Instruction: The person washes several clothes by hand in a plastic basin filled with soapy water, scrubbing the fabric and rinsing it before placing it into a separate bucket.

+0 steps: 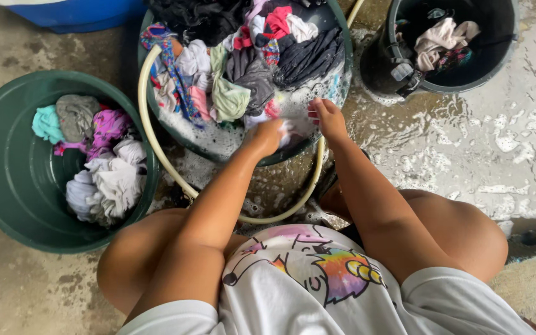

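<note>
Gripping a white cloth (294,129) apparently between left hand (267,136) and right hand (326,116).

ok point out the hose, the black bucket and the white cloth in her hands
hose (146,127), head view, on its pale curve left of the soapy basin
black bucket (376,65), head view, on its outer left wall
white cloth (293,129), head view, on the bunched part between both hands

Wet, soapy concrete floor (504,142) carries three laundry tubs (7,186) and a pale hose (156,149).
</note>
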